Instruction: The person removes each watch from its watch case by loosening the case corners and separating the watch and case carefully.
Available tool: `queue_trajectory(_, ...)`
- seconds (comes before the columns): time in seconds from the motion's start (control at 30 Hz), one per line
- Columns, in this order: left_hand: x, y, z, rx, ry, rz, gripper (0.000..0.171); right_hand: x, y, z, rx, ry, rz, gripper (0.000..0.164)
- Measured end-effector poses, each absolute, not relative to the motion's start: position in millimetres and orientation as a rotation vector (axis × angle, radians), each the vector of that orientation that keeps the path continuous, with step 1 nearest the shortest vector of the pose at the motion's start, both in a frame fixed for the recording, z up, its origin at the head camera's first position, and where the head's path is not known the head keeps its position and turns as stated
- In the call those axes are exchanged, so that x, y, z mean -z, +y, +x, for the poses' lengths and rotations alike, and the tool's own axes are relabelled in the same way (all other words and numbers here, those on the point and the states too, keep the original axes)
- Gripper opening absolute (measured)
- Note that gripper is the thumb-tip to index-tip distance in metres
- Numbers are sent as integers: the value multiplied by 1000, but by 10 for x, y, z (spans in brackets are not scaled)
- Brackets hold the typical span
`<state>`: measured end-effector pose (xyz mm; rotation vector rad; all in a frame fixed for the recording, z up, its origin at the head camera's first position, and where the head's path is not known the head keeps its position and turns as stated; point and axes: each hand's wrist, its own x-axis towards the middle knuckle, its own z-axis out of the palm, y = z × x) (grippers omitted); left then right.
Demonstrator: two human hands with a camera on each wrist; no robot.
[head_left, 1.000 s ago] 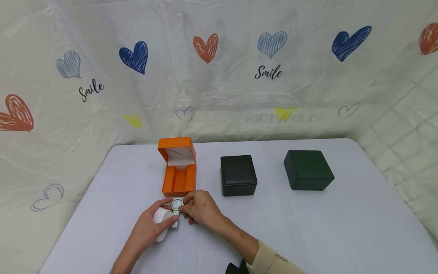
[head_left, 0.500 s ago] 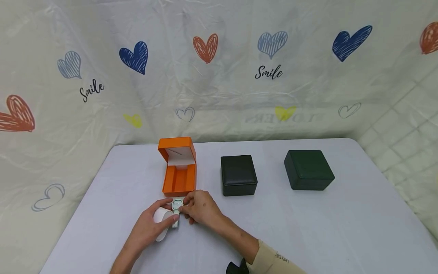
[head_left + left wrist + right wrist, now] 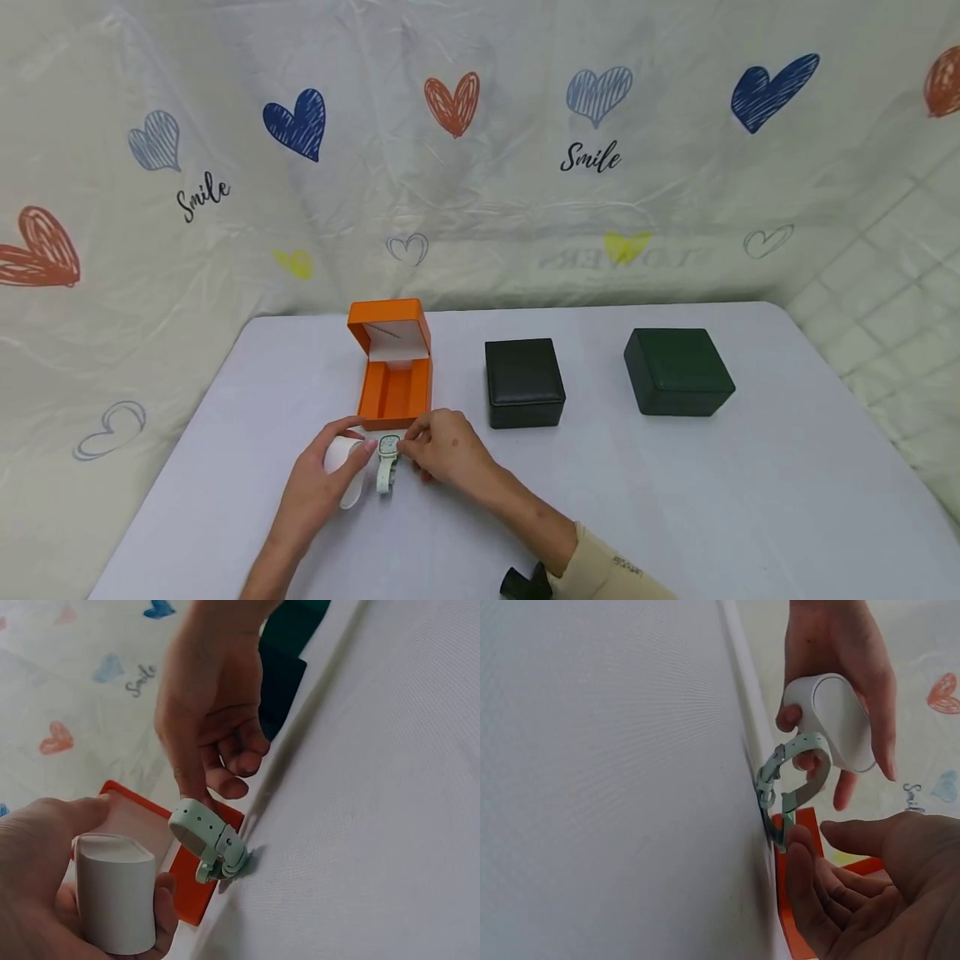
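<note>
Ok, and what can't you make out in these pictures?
Time on the watch: head view, too small.
Insides of the black box and green box: head view, hidden because both are closed.
Lettering on the sleeve: head view, blurred.
Black object near it: head view, cut off by the bottom edge.

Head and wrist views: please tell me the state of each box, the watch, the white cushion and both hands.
Orange box: open, lid raised.
Black box: closed.
Green box: closed.
Watch: strap curved into a loop.
White cushion: held, with no watch on it.
Left hand: grips the white cushion.
Right hand: at the watch; whether it grips is unclear.
</note>
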<state>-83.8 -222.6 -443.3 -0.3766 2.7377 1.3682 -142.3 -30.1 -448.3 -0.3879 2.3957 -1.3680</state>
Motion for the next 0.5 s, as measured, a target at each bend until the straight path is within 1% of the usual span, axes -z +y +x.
queue_trajectory(0.07,4422,-2223,-849,-1397,2757,-390,52,4463,-291,-1430,1362,2410,-402,12)
queue_trajectory(0.2,4396,-2192,-870,-1469,2722,-381,53,4446,-269,-1432,1366,2410,-442,9)
queue_trajectory(0.33,4384,-2169,-890,-1621,2649,-283,50,4431,-249,-1448,1437,2406,-509,9)
queue_trajectory(0.4,4388,-2168,-904,-1669,2628,-239,52,4420,-248,-1459,1484,2391,-554,10)
queue_trajectory(0.5,4390,-2164,-934,-1700,2607,-205,60,4392,-251,-1462,1557,2361,-612,13)
